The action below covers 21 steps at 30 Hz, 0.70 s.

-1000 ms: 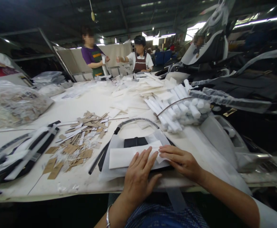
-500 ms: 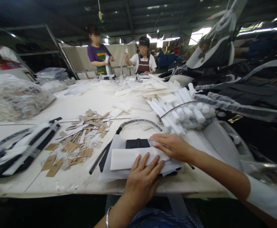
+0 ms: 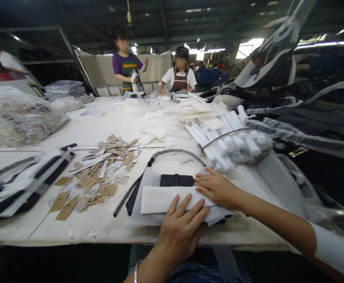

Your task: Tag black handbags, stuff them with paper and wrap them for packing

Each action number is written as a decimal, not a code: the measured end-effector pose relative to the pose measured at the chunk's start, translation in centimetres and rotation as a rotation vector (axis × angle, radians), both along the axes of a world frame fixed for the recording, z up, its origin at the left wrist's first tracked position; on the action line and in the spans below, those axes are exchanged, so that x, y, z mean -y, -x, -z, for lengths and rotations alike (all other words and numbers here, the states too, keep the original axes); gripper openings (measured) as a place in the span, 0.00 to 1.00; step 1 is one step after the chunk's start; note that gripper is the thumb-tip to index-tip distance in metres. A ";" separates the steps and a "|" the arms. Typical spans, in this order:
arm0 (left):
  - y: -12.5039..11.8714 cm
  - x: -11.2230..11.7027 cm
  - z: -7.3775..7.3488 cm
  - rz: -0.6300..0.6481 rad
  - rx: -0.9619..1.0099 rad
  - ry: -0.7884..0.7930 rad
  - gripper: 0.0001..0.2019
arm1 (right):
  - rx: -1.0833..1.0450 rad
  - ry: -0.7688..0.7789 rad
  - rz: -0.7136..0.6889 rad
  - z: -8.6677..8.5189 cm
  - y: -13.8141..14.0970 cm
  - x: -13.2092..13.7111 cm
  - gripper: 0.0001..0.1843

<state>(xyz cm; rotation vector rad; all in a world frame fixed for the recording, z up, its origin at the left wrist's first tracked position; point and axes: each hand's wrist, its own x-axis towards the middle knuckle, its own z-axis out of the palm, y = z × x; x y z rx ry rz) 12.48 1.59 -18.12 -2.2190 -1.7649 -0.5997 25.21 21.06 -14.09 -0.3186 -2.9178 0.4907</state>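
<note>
On the table in front of me lies a black handbag (image 3: 132,200) with its handle (image 3: 174,152) in clear wrap, arched away from me. White tissue paper (image 3: 139,218) covers most of the bag, leaving a dark flap or strap piece (image 3: 176,180) showing. A white foam strip (image 3: 157,199) rests across the paper. My left hand (image 3: 180,226) lies flat with fingers spread on the strip's near edge. At the strip's right end, my right hand (image 3: 219,188) rests on the paper and the bag's right side, fingers stretched out. Neither hand grips anything.
Brown paper tags (image 3: 101,177) with strings lie heaped to the left, beyond them another wrapped bag (image 3: 33,184). White foam rolls (image 3: 228,137) and flat foam sheets (image 3: 186,108) are piled behind. Black bags (image 3: 313,118) crowd the right. Two people (image 3: 127,65) work across the table.
My right hand has shifted slightly toward me, uncovering more of the dark piece. My left hand stays on the foam strip. Across the table, the seated person's raised hand has come down.
</note>
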 end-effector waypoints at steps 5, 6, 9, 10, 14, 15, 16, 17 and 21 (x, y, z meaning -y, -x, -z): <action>0.2 0.2 -0.3 0.045 0.045 0.038 0.24 | -0.072 0.149 -0.001 0.0 -2.3 -0.3 0.16; 0.2 0.2 -0.3 0.053 0.051 0.044 0.24 | -0.097 0.155 0.014 0.0 -2.9 -0.2 0.16; 0.3 0.1 -0.4 0.060 0.069 0.049 0.24 | -0.228 0.123 0.081 -0.3 -5.2 0.9 0.17; 0.3 0.1 -0.4 0.061 0.076 0.047 0.24 | -0.282 0.097 0.089 -0.3 -6.1 1.5 0.17; 0.3 -0.1 -0.4 0.063 0.106 0.026 0.23 | -0.420 -0.087 0.034 0.2 -9.5 4.9 0.28; 0.2 -0.1 -0.4 0.062 0.112 0.024 0.23 | -0.435 -0.142 0.026 0.6 -10.3 5.8 0.30; 0.2 -0.2 -0.4 0.060 0.117 0.020 0.22 | -0.449 -0.194 0.021 1.0 -10.9 6.7 0.31; 0.2 -0.2 -0.4 0.057 0.120 0.015 0.22 | -0.461 -0.239 0.018 1.5 -11.3 7.5 0.32; 0.0 -0.3 -0.4 0.043 0.126 -0.027 0.20 | -0.533 -0.335 0.095 2.4 -11.6 9.1 0.34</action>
